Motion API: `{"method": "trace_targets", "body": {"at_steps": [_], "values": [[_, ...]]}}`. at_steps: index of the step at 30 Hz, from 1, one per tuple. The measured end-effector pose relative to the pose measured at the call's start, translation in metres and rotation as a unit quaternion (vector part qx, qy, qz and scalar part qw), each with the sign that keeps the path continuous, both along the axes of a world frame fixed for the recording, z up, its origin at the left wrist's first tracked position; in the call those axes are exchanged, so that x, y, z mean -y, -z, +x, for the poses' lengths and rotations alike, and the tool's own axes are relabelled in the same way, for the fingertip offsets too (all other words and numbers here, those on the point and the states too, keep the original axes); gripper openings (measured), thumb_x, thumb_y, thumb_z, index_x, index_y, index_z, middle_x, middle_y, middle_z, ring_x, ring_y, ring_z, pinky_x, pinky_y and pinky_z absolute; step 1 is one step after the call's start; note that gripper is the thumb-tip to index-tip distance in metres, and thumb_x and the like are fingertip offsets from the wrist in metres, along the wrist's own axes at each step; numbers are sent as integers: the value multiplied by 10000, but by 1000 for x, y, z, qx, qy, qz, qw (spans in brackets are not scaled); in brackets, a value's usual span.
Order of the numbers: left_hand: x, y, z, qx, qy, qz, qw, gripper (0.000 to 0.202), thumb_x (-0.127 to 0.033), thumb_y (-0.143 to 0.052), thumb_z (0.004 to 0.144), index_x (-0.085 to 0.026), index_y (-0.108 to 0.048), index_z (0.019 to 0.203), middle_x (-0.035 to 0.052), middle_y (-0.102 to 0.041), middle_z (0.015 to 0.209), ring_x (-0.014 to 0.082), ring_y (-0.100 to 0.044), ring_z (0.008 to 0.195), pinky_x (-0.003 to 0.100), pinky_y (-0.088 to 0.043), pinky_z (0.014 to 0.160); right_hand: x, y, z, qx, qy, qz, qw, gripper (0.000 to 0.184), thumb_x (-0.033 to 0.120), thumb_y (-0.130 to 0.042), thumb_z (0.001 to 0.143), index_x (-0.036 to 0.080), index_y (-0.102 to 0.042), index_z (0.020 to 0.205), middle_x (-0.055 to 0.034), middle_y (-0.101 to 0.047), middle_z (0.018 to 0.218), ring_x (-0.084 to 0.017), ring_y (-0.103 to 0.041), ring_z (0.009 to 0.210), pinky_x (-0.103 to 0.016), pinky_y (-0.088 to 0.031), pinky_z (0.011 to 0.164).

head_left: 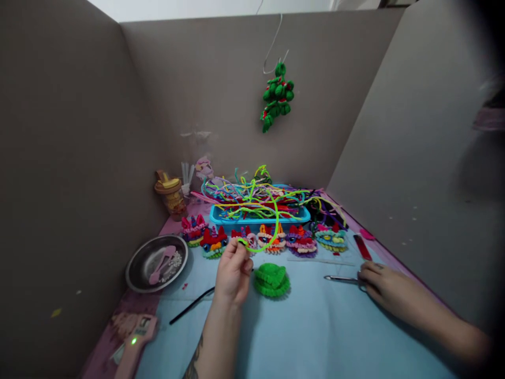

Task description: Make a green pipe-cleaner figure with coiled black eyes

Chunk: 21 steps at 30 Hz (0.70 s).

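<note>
My left hand (233, 271) is raised over the blue table, fingers pinched on one end of a lime green pipe cleaner (274, 221) that arcs up toward the blue tray. Just right of that hand lies a green coiled pipe-cleaner piece (271, 280). My right hand (381, 287) rests on the table at the right, fingers closed on the handle of metal scissors (340, 278) lying flat. A black pipe cleaner (191, 305) lies under my left forearm.
A blue tray (258, 217) piled with coloured pipe cleaners stands at the back. A row of several finished colourful figures (300, 241) lines up before it. A metal bowl (155, 263) with a pink spoon sits left, a pink device (136, 342) near the front edge. Cardboard walls surround; a green ornament (277, 97) hangs.
</note>
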State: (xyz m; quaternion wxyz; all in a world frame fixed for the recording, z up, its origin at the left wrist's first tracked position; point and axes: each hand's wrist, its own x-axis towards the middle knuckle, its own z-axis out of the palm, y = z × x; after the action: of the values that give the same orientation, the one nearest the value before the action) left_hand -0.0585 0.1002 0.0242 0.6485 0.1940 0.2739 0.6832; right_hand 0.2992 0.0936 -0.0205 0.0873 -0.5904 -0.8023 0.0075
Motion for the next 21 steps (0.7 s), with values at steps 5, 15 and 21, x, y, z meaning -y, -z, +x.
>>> {"method": "trace_targets", "body": {"at_steps": [5, 15, 21], "values": [[1, 3, 9, -4, -5, -8, 1000, 356, -269, -838, 564, -165, -564, 768, -54, -475, 681, 19, -314, 482, 130, -257, 413, 3, -15, -12, -258, 33, -2, 965, 126, 349, -604, 720, 224, -605, 704, -78, -633, 791, -229, -596, 723, -342, -471, 662], [12, 9, 41, -7, 26, -23, 999, 404, -307, -837, 569, -188, -521, 790, -62, -512, 637, 18, -377, 454, 127, -235, 404, 7, -32, -163, -766, 10, -264, 585, 352, 442, -805, 578, 182, -584, 666, -30, -598, 728, -145, -553, 654, -247, -435, 544], [14, 19, 55, -89, 23, -58, 994, 404, -408, -798, 602, -176, -514, 771, -55, -525, 527, 36, -395, 439, 146, -261, 439, -2, -23, -157, -783, 4, -202, 588, 334, 459, -793, 589, 200, -615, 702, -22, -603, 750, -161, -560, 673, -291, -464, 612]]}}
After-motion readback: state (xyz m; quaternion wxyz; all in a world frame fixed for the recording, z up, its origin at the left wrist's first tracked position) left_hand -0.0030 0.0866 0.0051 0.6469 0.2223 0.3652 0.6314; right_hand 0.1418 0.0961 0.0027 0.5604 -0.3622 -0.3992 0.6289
